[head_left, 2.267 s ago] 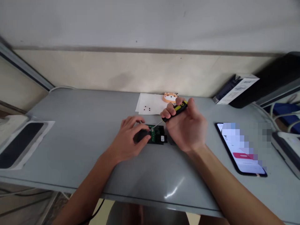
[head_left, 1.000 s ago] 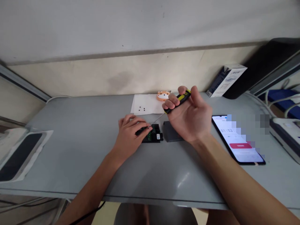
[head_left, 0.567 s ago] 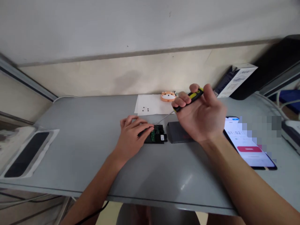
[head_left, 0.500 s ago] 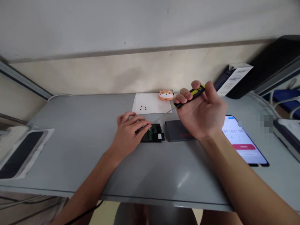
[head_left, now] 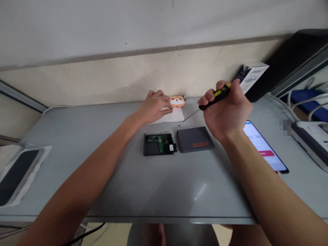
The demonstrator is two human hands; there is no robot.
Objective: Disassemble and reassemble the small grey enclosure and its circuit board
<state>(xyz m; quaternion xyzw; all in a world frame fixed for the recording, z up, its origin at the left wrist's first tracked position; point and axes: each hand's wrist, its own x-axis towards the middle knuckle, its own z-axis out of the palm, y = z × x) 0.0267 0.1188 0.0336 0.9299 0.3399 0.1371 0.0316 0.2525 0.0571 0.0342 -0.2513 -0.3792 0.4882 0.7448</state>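
The table (head_left: 159, 188) looks smooth and shiny. Right of the middle, the screwdriver (head_left: 203, 107) has a metal rod (head_left: 191, 115) and plastic handle (head_left: 217, 97). The middle's grey cover (head_left: 193, 135) looks dull; the white sheet (head_left: 172, 118) is paper.

A slim screwdriver with a black-and-yellow handle and thin metal shaft (head_left: 215, 98) is held tilted in the right hand (head_left: 227, 112), its tip directed down-left. A flat, rectangular, black open housing (head_left: 151, 149) is laid face up; a green circuit board (head_left: 161, 146) is exposed inside. Just to its right, a dark grey rectangular cover (head_left: 191, 136), marked with an orange-red strip (head_left: 201, 144), is placed. A white paper sheet (head_left: 175, 117) is partly hidden behind the left hand (head_left: 156, 106).
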